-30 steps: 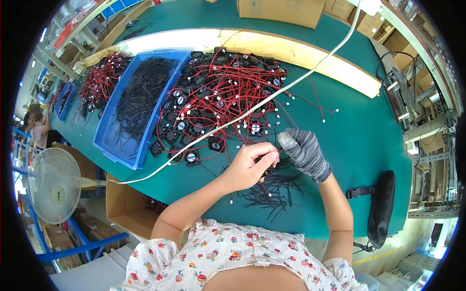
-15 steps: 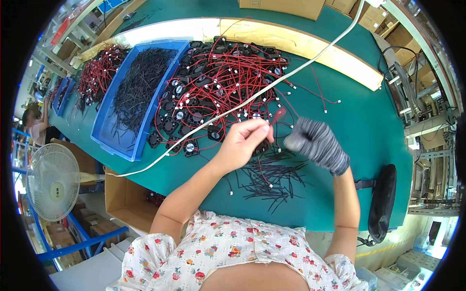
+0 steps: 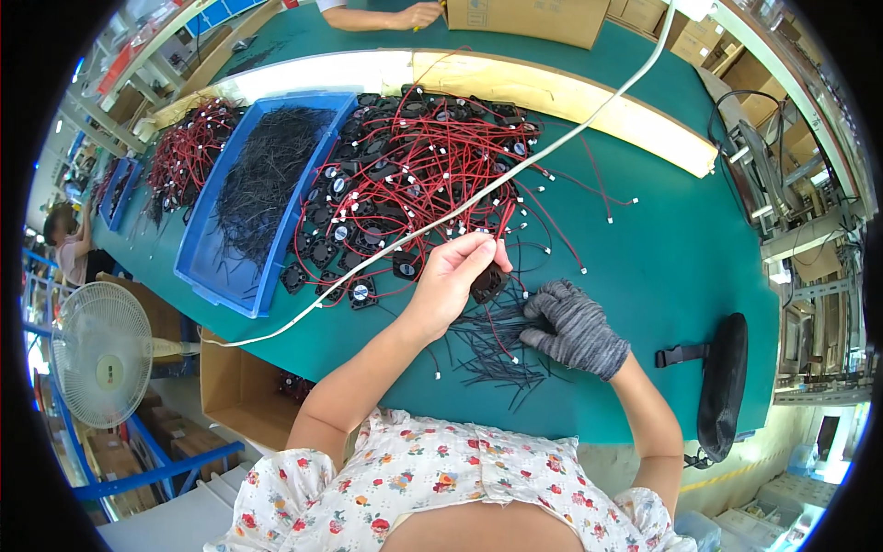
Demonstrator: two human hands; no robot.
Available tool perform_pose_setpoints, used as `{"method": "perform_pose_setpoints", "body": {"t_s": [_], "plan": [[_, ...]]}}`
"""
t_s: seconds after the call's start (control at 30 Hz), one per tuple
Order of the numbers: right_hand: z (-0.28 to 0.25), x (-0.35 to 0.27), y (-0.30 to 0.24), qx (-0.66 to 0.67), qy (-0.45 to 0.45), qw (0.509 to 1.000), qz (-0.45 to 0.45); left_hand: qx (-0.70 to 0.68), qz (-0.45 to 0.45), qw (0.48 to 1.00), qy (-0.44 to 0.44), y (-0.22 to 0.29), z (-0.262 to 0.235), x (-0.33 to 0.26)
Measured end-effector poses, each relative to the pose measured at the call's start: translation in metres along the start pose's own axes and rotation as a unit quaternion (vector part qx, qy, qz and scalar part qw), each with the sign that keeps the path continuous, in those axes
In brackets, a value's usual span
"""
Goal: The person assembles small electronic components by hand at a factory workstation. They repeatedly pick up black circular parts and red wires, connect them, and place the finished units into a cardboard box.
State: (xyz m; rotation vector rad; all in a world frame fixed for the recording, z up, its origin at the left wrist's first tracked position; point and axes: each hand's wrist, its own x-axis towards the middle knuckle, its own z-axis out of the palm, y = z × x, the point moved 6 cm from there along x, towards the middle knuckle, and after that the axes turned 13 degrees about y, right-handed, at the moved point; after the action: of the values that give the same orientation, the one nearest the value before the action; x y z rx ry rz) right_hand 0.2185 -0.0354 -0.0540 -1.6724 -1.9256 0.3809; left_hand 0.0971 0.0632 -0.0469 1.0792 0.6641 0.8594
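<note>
Green bench (image 3: 685, 276): L hand (image 3: 446, 287) pinches red wires (image 3: 506, 218), prob. for control; R hand (image 3: 578, 329), thumb & fingers parted, nr. black strips (image 3: 497, 366).

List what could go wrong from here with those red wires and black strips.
1. The left hand pinches red wires right beside the tangled fan heap; they could snag on its leads if pulled.
2. A small black fan sits just below those fingertips, so a sharp tug might strain any wire attached to it.
3. The gloved right hand is at loosely crossed black strips; it might gather several or scatter them.
</note>
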Motion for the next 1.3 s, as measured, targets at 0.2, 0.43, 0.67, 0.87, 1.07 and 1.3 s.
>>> {"method": "perform_pose_setpoints", "body": {"t_s": [0.2,0.43,0.67,0.87,1.07,1.3], "plan": [[0.009,-0.001,0.009,0.0,-0.01,1.0,0.007,0.024,0.019,1.0,-0.003,0.0,0.003,0.001],[-0.023,0.006,0.014,0.216,0.069,0.968,0.104,0.078,0.057,0.995,-0.032,0.002,0.005,-0.002],[-0.033,0.009,0.026,0.416,0.187,0.853,0.254,0.081,-0.017,0.985,-0.154,-0.009,0.02,-0.01],[-0.034,0.018,0.02,0.44,0.256,0.832,0.22,-0.006,-0.113,0.979,-0.172,-0.014,0.027,-0.017],[-0.057,0.027,-0.004,0.045,0.357,0.932,-0.043,0.095,-0.035,0.988,-0.119,-0.012,0.02,-0.009],[-0.058,0.029,-0.038,-0.177,0.273,0.93,-0.171,0.121,0.053,0.986,-0.106,-0.01,0.011,-0.012]]}}
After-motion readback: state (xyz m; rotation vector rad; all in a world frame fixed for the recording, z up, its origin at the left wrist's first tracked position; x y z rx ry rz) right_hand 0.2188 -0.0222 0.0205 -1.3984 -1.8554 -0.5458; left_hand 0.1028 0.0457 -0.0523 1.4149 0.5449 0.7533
